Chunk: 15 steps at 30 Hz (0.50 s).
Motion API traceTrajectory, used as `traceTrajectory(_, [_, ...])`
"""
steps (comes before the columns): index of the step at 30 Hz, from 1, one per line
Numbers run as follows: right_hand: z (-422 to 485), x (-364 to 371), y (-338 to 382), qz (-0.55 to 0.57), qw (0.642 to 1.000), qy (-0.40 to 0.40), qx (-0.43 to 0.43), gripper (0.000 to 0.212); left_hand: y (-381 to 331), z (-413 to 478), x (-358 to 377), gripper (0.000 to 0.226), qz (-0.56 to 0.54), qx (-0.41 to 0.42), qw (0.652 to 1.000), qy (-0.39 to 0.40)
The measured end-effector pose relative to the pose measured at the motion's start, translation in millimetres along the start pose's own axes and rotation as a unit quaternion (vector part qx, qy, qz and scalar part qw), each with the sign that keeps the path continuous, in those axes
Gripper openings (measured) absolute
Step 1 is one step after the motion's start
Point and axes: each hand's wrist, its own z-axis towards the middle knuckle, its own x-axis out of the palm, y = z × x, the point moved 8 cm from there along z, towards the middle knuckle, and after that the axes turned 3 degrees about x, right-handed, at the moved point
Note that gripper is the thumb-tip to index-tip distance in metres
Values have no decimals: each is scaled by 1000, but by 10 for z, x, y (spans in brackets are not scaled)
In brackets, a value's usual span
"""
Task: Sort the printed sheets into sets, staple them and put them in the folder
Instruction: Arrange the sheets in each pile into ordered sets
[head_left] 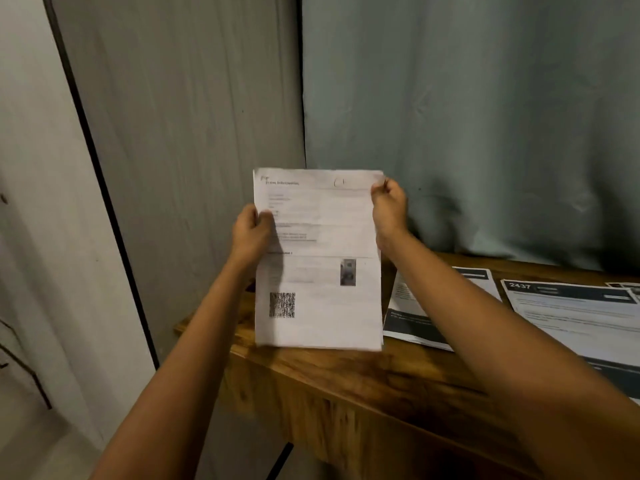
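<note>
Person holds a stack of printed sheets (318, 261) upright in front of them, above the left end of the wooden table (346, 372). Left hand (251, 233) grips the stack's left edge, thumb on front. Right hand (389, 209) pinches the top right corner. Top pg shows a QR-type code lower left, small photo at right; text too blurred to read. On table to the right: two more printed sheets w/ dark headers (412, 317) (575, 317), lying flat, side by side. Grey-green curtain (485, 116) behind.
</note>
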Motion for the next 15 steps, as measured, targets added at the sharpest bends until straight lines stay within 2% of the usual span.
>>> traceTrajectory(3, [-38, 39, 347, -27, 996, 22, -80, 15, -241, 15, -46, 7, 11, 70, 996, -45])
traceTrajectory(6, [-152, 33, 381, -66, 991, 36, -114, 15, -232, -160, -35, 10, 15, 95, 994, -59])
traceTrajectory(10, [-253, 13, 170, -110, 989, 54, -83, 22, -9, -354, 3, 13, 27, 92, 994, -49])
traceTrajectory(15, [-257, 18, 126, -125, 989, 50, -60, 22, -3, -370, 29, 15, 46, 105, 993, -36])
